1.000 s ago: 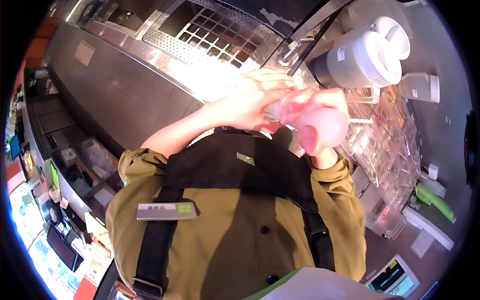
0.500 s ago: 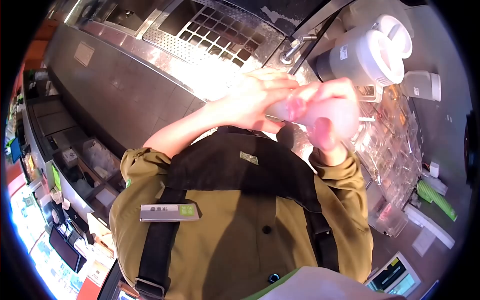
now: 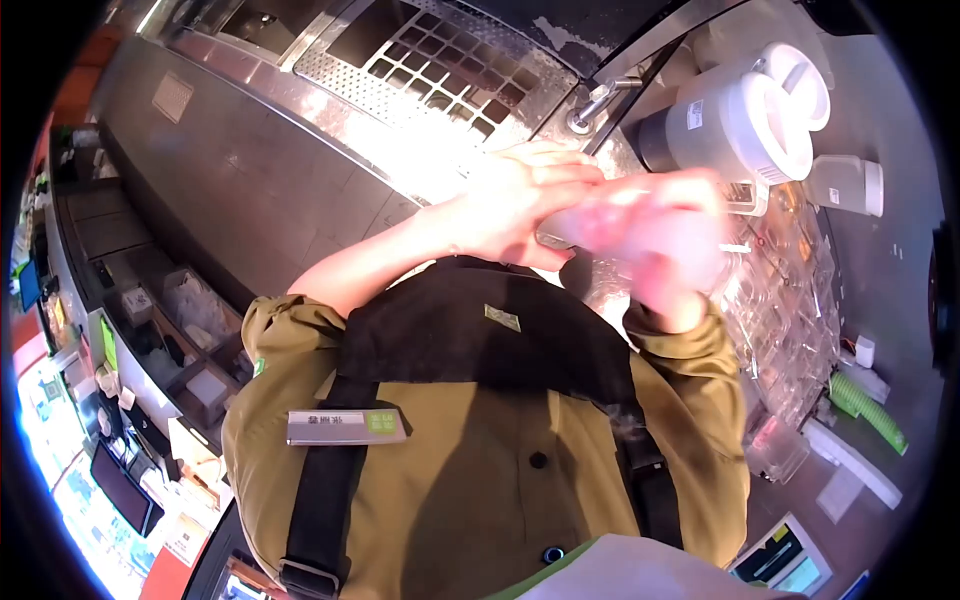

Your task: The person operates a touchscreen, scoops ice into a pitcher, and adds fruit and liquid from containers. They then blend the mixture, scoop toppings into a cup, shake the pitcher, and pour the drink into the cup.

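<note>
Between fingers, pale container

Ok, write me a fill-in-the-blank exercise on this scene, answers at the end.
1. The left hand looks sharper than the ____ hand, which is on the blurred pale container.
2. The apron over the olive shirt is ____.
3. The lid of the large jug is ____.
4. The name badge is on the wearer's ____ side.

Missing words: right; black; white; left.

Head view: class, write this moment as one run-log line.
right hand: holding blurred container | left hand: at container's end, contact unclear | nearby: lidded jug
</note>
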`<act>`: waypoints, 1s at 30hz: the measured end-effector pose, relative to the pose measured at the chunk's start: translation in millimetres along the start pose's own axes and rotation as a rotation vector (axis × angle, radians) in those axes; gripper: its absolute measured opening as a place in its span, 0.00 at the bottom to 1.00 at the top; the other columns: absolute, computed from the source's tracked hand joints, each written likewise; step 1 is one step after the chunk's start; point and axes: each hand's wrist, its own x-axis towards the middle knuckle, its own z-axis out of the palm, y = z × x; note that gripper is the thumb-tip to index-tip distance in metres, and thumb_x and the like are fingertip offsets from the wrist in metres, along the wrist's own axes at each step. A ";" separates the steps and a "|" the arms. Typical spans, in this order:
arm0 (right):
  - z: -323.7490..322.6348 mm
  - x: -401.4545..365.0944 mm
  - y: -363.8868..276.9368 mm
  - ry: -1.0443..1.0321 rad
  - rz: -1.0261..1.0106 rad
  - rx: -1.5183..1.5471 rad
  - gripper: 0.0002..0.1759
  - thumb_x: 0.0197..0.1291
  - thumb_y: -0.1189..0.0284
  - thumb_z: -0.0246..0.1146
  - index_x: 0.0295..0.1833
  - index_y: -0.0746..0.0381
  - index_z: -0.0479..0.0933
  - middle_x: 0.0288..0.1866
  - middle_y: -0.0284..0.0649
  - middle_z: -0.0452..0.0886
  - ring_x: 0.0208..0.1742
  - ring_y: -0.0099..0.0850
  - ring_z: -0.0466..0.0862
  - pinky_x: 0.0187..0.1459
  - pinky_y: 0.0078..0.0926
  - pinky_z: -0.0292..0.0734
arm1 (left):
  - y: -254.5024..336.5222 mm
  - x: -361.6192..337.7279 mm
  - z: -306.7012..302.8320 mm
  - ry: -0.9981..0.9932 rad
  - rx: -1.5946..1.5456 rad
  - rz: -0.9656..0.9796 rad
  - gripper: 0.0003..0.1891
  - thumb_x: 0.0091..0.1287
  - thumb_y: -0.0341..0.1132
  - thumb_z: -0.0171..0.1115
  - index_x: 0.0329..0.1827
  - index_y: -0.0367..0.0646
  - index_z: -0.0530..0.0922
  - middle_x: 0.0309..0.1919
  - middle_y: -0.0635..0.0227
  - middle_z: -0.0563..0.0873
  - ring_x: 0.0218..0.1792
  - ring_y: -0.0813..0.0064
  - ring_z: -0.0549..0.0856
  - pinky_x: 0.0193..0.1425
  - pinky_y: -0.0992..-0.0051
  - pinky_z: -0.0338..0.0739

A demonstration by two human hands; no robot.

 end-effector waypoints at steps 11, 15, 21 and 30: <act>17.3 24.4 -108.9 0.473 0.688 0.047 0.21 0.46 0.54 0.64 0.25 0.65 0.75 0.24 0.36 0.75 0.27 0.27 0.75 0.30 0.22 0.71 | 4.0 -1.6 6.0 0.040 0.100 0.006 0.33 0.34 0.38 0.70 0.48 0.37 0.74 0.49 0.58 0.77 0.53 0.62 0.75 0.61 0.66 0.65; 20.1 -17.2 -44.2 0.411 0.254 0.341 0.23 0.49 0.53 0.58 0.36 0.64 0.78 0.32 0.42 0.78 0.31 0.33 0.77 0.36 0.29 0.73 | 7.8 -1.5 1.9 0.044 0.127 -0.091 0.33 0.33 0.38 0.71 0.48 0.39 0.75 0.49 0.57 0.77 0.54 0.62 0.75 0.60 0.66 0.66; 5.5 -13.9 -27.9 0.179 -0.111 -0.121 0.11 0.50 0.71 0.61 0.39 0.64 0.75 0.32 0.38 0.76 0.29 0.27 0.77 0.31 0.23 0.73 | 5.3 -0.8 5.4 0.054 0.084 -0.078 0.30 0.34 0.37 0.70 0.46 0.40 0.76 0.48 0.60 0.78 0.53 0.62 0.75 0.60 0.66 0.67; 9.2 -2.0 -24.6 0.329 -0.160 0.021 0.11 0.48 0.72 0.62 0.33 0.65 0.69 0.27 0.39 0.75 0.28 0.25 0.77 0.31 0.22 0.73 | 7.8 2.2 2.1 0.022 0.094 -0.083 0.30 0.34 0.38 0.70 0.46 0.41 0.76 0.49 0.61 0.78 0.53 0.64 0.76 0.59 0.66 0.67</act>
